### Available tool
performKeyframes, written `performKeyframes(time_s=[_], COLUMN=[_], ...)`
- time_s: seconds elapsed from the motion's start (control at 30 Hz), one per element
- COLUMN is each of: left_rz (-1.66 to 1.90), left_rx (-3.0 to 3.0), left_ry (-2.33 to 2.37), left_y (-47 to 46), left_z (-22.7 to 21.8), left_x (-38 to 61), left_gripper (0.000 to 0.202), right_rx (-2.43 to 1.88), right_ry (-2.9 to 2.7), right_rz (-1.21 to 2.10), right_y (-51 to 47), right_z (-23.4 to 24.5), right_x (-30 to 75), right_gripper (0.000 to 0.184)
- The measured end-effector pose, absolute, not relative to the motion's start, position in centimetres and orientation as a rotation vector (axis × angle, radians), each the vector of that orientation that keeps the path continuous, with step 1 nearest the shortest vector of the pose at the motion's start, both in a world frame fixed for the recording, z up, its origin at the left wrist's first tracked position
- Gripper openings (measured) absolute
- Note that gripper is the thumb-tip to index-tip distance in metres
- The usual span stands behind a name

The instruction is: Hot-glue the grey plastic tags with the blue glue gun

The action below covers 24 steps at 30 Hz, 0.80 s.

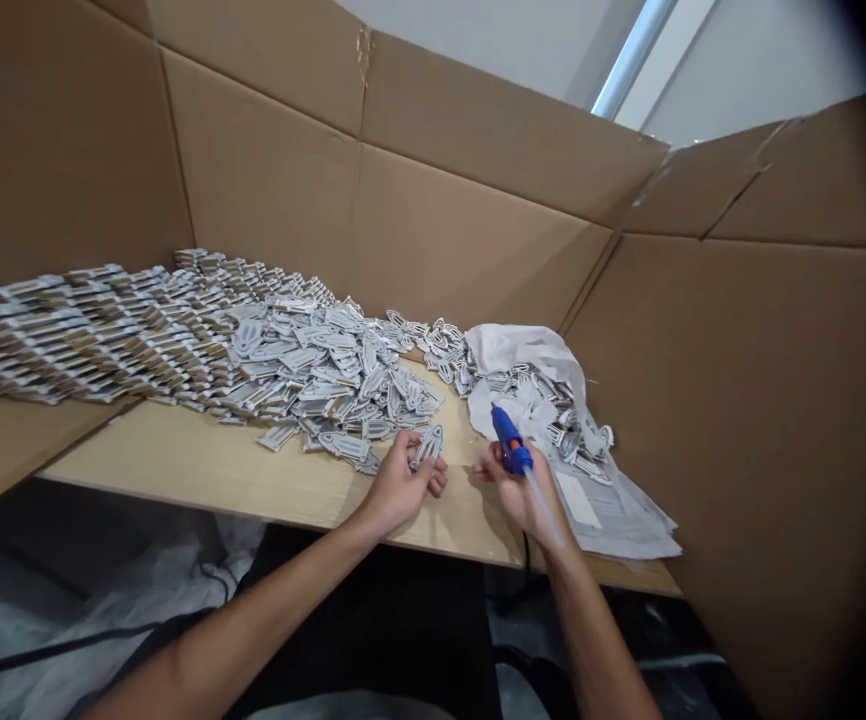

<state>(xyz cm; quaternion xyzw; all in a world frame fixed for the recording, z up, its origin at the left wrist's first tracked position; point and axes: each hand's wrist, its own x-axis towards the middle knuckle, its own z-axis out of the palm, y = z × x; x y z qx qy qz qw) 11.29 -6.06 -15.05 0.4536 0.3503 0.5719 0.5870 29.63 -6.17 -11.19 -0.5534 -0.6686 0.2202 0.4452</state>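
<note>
Between the thumb and fingers of my left hand [401,482] is a small grey pointed piece with long slots [428,446], its tip facing away from me. My right hand [519,490] is closed around a blue hot glue gun [509,438] with a pale glue stick out of its back end. The gun's nozzle points away and slightly left, apart from the piece. Just beyond my left hand lies a loose heap of similar grey pieces [328,360]. A white bag [530,345] with more of these pieces in its mouth is beyond my right hand.
Stacked rows of pieces [88,335] fill the left side of the wooden tabletop [200,450]. Tall cardboard walls [470,235] enclose the back and both sides. A white label [578,500] shows on the bag. A dark cable [527,555] hangs over the table's front edge.
</note>
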Motion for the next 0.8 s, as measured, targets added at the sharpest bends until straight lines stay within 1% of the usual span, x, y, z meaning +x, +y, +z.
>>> performKeyframes(time_s=[0.1,0.2,0.33,0.4,0.53,0.8], left_rz=[1.298,1.25,1.174,1.158,1.136,1.158], left_rx=[1.046,1.11,1.136,1.119,1.127,1.144], left_ry=[0.769,0.771,0.76,0.75,0.727,0.801], left_y=[-6.3,-6.7,-7.3,-7.5,-7.5,-7.3], left_z=[-14.7,-14.1,-13.2,-13.0,-13.1,-13.5], left_x=[11.3,11.1,10.8,10.8,11.0,10.9], left_gripper=[0.056,0.057,0.052,0.054,0.062,0.061], right_rx=[-1.276,-1.196,-1.174,-1.159,-1.154,-1.225], right_ry=[-1.604,-1.578,-1.628,-1.631,-1.591,-1.559], right_rz=[0.772,0.909,0.814,0.773,0.732,0.721], right_y=[-7.7,-8.3,-8.5,-8.5,-8.6,-8.3], right_z=[-11.2,-11.3,-11.5,-11.5,-11.3,-11.2], right_x=[29.5,29.4,29.2,29.1,28.9,28.8], right_gripper=[0.029,0.027,0.018,0.016,0.019,0.021])
